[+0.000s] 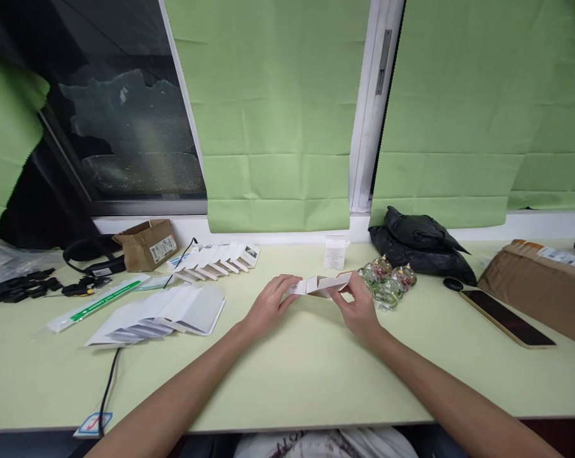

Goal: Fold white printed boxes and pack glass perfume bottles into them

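Between my two hands, a little above the table, is a small white cardboard box (318,285) with flaps standing out at its ends. My left hand (271,300) pinches its left end between thumb and fingers. On the right end, my right hand (359,308) grips the box, thumb at the near side. Behind it stands another small white box (334,253) with printing on its front. Wrapped shiny ornaments (387,283) in clear plastic lie just right of my right hand. To the left are overlapping flat white cartons (182,308) and a row of white boxes (215,261).
A brown open carton (147,245), a green-and-white packet (103,301) and black cables lie at the left. On the right are black plastic bags (418,245), a phone (507,318), a round black lid (453,284) and a large brown cardboard package (540,286). Green curtains hang behind.
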Motion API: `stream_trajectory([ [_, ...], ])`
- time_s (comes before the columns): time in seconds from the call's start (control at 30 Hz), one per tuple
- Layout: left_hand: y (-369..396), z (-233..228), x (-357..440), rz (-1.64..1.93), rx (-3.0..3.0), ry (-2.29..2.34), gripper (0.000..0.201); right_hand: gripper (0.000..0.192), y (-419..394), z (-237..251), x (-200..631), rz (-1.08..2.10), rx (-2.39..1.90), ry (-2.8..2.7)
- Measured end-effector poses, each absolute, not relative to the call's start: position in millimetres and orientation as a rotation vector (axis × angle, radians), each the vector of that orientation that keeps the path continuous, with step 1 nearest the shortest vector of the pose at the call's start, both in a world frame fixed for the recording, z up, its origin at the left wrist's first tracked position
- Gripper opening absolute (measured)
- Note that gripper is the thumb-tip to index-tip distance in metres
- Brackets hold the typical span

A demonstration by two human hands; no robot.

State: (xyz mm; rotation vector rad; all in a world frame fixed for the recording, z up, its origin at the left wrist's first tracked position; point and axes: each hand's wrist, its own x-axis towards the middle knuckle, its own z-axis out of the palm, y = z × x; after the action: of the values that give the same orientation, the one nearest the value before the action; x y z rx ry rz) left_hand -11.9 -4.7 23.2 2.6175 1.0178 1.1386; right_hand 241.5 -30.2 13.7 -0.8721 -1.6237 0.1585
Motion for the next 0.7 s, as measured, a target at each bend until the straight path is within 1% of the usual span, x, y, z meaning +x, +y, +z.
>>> stream_trajectory([
  [0.37,-4,19,-9,1.185,2.552,1.113,0.029,0.013,-32,19,243,0.103,-0.878,-1.624],
  [0.7,-1,13,-11,1.219,2.404,1.077,0.031,0.011,-30,19,246,0.112,-0.805,-1.690],
])
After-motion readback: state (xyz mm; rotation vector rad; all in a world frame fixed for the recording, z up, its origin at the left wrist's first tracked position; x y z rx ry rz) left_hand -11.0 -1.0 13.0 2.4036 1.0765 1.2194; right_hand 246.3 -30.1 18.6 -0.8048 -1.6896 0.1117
